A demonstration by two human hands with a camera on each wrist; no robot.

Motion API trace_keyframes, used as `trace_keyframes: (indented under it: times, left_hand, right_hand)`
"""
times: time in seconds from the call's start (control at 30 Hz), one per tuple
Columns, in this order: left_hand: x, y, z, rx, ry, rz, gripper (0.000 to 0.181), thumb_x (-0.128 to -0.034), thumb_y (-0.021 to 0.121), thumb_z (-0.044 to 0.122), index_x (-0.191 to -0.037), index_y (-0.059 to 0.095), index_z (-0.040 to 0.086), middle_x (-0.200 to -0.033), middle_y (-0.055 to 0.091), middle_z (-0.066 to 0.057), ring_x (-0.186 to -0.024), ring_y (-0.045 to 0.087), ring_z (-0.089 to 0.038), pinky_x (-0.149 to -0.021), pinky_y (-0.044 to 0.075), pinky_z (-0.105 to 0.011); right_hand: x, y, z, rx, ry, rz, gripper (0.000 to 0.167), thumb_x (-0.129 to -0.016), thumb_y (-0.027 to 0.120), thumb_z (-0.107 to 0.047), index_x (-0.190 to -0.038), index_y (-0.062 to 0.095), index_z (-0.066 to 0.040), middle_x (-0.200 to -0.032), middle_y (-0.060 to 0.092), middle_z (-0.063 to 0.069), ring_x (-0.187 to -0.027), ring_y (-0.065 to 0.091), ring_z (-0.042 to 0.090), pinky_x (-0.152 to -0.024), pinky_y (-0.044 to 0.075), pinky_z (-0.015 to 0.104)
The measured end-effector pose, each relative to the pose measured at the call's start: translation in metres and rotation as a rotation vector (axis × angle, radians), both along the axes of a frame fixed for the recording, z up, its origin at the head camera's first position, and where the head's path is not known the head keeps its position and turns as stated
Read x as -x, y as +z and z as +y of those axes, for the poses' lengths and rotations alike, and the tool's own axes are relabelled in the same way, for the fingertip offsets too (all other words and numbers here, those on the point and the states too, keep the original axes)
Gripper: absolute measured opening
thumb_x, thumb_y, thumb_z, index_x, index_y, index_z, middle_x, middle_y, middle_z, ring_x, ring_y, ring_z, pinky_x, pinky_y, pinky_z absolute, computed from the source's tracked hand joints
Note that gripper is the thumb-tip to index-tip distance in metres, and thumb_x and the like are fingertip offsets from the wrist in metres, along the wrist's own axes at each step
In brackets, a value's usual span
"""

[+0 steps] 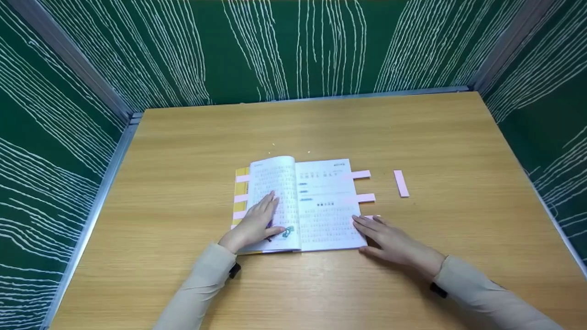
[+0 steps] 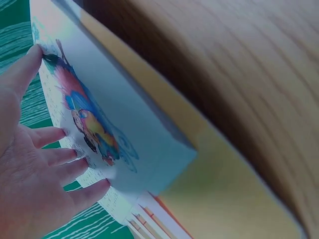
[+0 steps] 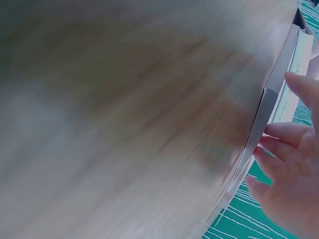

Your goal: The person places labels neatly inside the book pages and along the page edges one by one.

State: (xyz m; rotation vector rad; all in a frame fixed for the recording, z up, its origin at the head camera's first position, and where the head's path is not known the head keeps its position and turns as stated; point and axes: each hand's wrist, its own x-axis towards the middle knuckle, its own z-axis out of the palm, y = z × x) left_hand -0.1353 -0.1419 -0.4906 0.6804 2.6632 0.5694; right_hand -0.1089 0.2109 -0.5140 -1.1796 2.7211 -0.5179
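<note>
An open book (image 1: 321,229) lies on the wooden table, its left pages curving up toward the spine. My left hand (image 1: 257,220) rests on the left page with the fingers extended; in the left wrist view that page carries a colourful illustration (image 2: 92,117). At the right page's lower outer edge, my right hand (image 1: 390,240) touches the margin with fairly straight fingers, over a pink paper strip (image 1: 373,217) that it partly covers. Two more pink strips, an upper one (image 1: 361,174) and a lower one (image 1: 366,197), stick out from the right edge. Several pink strips (image 1: 240,198) show along the left edge.
One loose pink strip (image 1: 401,184) lies on the table (image 1: 321,293) to the right of the book. Tiny white scraps (image 1: 274,145) are scattered beyond the book's top edge. Green walls with white lines (image 1: 330,50) stand around the back and sides.
</note>
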Motion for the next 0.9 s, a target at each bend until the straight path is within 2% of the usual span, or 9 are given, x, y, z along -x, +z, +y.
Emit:
trace_keyframes:
  times: [0.17, 0.37, 0.67, 0.8, 0.9]
  left_hand:
    - [-0.004, 0.001, -0.001, -0.024, 0.008, 0.038, 0.078, -0.0858, 0.047, 0.047, -0.140, 0.017, 0.000, -0.147, 0.006, -0.017, -0.134, 0.007, -0.029, -0.107, 0.012, -0.045]
    - [-0.007, 0.003, -0.001, -0.046, 0.019, 0.108, 0.073, -0.0873, 0.047, 0.043, -0.138, 0.022, -0.002, -0.145, 0.009, -0.021, -0.133, 0.009, -0.031, -0.107, 0.013, -0.046]
    - [-0.014, 0.012, 0.000, -0.050, 0.064, 0.234, 0.064, -0.0873, 0.050, 0.040, -0.133, 0.034, -0.001, -0.144, 0.014, -0.023, -0.132, 0.013, -0.032, -0.107, 0.012, -0.046]
    - [-0.016, 0.017, 0.000, -0.063, 0.071, 0.289, 0.057, -0.0872, 0.052, 0.035, -0.128, 0.041, -0.003, -0.142, 0.019, -0.023, -0.131, 0.017, -0.033, -0.107, 0.013, -0.045]
    - [-0.017, 0.021, 0.000, -0.093, 0.068, 0.338, 0.048, -0.0867, 0.055, 0.028, -0.122, 0.048, -0.004, -0.141, 0.024, -0.023, -0.130, 0.020, -0.033, -0.106, 0.014, -0.045]
  right_hand:
    - [0.001, -0.002, -0.001, 0.041, -0.001, 0.082, 0.049, -0.083, 0.060, -0.022, -0.123, 0.048, 0.006, -0.129, 0.046, 0.018, -0.117, 0.043, 0.031, -0.096, 0.032, 0.050]
    - [0.004, 0.005, -0.004, 0.046, -0.031, 0.048, 0.039, -0.085, 0.057, -0.019, -0.117, 0.055, 0.005, -0.125, 0.050, 0.017, -0.114, 0.046, 0.032, -0.093, 0.036, 0.048]
    - [0.010, 0.023, -0.008, 0.100, -0.129, -0.120, 0.026, -0.086, 0.055, -0.012, -0.109, 0.061, 0.000, -0.109, 0.061, 0.014, -0.103, 0.056, 0.027, -0.085, 0.045, 0.043]
    - [0.011, 0.026, -0.012, 0.174, -0.167, -0.233, 0.026, -0.087, 0.054, -0.011, -0.109, 0.061, 0.001, -0.106, 0.062, 0.012, -0.100, 0.057, 0.024, -0.083, 0.047, 0.040]
    - [0.012, 0.028, -0.015, 0.264, -0.192, -0.349, 0.027, -0.088, 0.053, -0.013, -0.109, 0.061, 0.002, -0.107, 0.062, 0.014, -0.100, 0.057, 0.023, -0.081, 0.048, 0.037]
